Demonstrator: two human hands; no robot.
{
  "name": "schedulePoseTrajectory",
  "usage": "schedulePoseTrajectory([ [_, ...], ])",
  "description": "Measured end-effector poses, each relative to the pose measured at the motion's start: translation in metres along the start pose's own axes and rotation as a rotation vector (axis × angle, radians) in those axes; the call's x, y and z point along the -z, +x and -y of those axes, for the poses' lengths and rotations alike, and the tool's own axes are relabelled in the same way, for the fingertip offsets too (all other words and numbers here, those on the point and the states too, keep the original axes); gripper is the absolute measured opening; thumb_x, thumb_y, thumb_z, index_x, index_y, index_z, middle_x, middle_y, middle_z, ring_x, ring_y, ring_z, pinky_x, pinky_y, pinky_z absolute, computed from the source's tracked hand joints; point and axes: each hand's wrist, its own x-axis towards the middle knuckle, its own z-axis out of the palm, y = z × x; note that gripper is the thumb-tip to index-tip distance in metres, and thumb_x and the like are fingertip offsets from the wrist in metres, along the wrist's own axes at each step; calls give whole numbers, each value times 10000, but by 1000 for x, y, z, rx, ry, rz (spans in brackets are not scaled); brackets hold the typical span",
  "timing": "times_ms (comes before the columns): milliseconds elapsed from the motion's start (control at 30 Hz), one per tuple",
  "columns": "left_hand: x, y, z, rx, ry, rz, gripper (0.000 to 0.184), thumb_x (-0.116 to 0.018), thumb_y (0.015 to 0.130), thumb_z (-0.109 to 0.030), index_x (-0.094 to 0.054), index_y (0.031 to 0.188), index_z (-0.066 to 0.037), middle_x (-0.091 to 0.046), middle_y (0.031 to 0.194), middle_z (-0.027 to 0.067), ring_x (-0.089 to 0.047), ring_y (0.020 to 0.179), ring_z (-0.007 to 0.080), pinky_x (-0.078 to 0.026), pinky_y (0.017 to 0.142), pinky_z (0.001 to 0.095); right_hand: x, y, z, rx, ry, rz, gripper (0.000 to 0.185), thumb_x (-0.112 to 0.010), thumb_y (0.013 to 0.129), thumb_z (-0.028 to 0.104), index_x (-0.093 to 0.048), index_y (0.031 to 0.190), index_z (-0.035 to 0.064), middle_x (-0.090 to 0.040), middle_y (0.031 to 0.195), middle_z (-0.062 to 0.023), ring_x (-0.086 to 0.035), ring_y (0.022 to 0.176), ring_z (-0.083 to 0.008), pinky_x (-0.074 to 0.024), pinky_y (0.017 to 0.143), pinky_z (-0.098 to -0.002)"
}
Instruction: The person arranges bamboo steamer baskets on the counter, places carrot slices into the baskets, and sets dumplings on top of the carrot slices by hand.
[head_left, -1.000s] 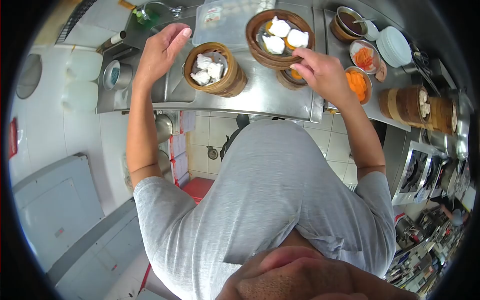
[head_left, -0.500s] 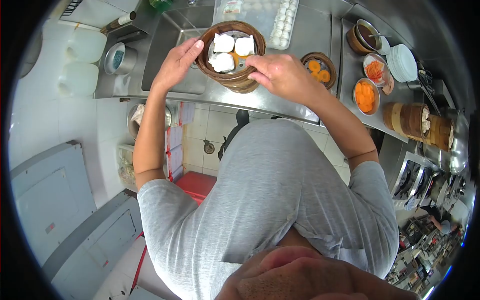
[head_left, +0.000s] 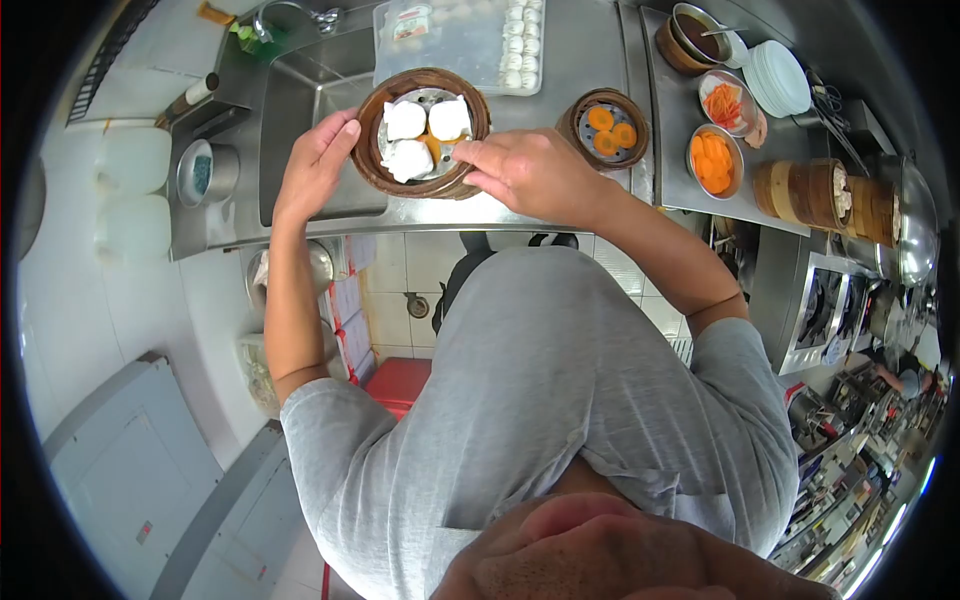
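Both hands hold a round bamboo steamer basket near the counter's front edge. Inside it, three white dumplings sit on orange carrot slices over a perforated metal plate. My left hand grips the left rim, its thumb on top. On the right rim is my right hand, thumb and fingers pinched close to the carrot slice; whether they also touch that slice is hard to tell. A second bamboo steamer with three carrot slices stands to the right.
Behind the basket lies a clear plastic tray with rows of white pieces. A sink is at left. On the right are a bowl of carrot slices, a bowl of carrot shreds, stacked plates and stacked steamers.
The view has shifted, so the counter items appear farther left. The basket has come slightly closer to my body, showing less outer wall. Both hands keep their hold.
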Motion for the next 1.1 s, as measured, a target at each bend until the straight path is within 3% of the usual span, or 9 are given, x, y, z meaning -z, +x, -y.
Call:
schedulePoseTrajectory([
  [167, 17, 22, 15, 29, -160, 147, 456, -521, 1066, -343, -612, 1313, 29, -699, 1107, 81, -623, 1007, 129, -480, 917, 289, 11, -3, 1, 30, -1, 24, 304, -761, 884, 149, -692, 1168, 66, -727, 874, -93, -705, 757, -262, -572, 675, -351],
  [300, 34, 59, 28, 98, -301, 168, 467, -519, 1065, -355, -591, 1344, 12, -691, 1163, 88, -631, 1048, 152, -491, 924, 310, 36, -3, -30, -300, 240, -278, 213, -743, 885, 144, -719, 1084, 73, -732, 786, -66, -720, 729, -185, -576, 676, -317],
  [367, 32, 90, 37, 101, -277, 197, 433, -553, 1054, -340, -595, 1347, -24, -684, 1178, 91, -639, 1052, 154, -498, 926, 305, 26, 15, -78, -529, 129, -325, 272, -757, 860, 168, -714, 1111, 71, -739, 792, -66, -724, 765, -218, -581, 722, -346],
  [533, -24, 190, 76, 15, -189, 315, 350, -650, 990, -181, -611, 1313, -51, -688, 1138, 81, -682, 955, 167, -547, 854, 307, -30, 50, -193, -746, -105, -71, 485, -824, 756, 237, -682, 1175, 38, -740, 978, -137, -715, 903, -297, -563, 849, -389],
  [633, -64, 227, 83, -62, 25, 376, 407, -683, 926, -149, -608, 1309, -33, -690, 1093, 70, -683, 952, 173, -548, 819, 303, -53, 64, -215, -848, -236, 47, 404, -789, 733, 195, -696, 1086, 21, -723, 1092, -195, -699, 1029, -356, -568, 883, -451],
  [733, -96, 244, 91, -166, 185, 405, 468, -721, 857, -179, -619, 1290, -33, -697, 1057, 102, -688, 957, 222, -545, 832, 342, -58, 75, -206, -921, -240, 43, 367, -750, 738, 142, -686, 1072, 4, -718, 1062, -221, -689, 1055, -372, -561, 905, -466],
  [833, -113, 250, 96, -259, 237, 383, 544, -765, 758, -203, -640, 1260, -34, -711, 1059, 200, -693, 964, 346, -541, 870, 408, -70, 78, -207, -846, -233, 38, 341, -697, 745, 83, -683, 1073, -10, -712, 1047, -239, -681, 1066, -381, -552, 920, -467],
  [933, -119, 255, 103, -310, 303, 364, 577, -763, 736, -165, -621, 1282, -43, -687, 1112, 223, -671, 1033, 378, -532, 909, 428, -85, 82, -218, -714, -168, -51, 331, -665, 750, 54, -681, 1074, -11, -714, 1053, -227, -682, 1039, -382, -551, 913, -448],
  [1100, -108, 256, 113, -331, 452, 301, 598, -741, 732, -115, -595, 1310, -70, -624, 1201, 235, -615, 1125, 419, -511, 963, 455, -103, 93, -228, -574, 24, -193, 413, -755, 726, 126, -697, 1119, 13, -735, 946, -171, -714, 893, -328, -564, 821, -407],
])
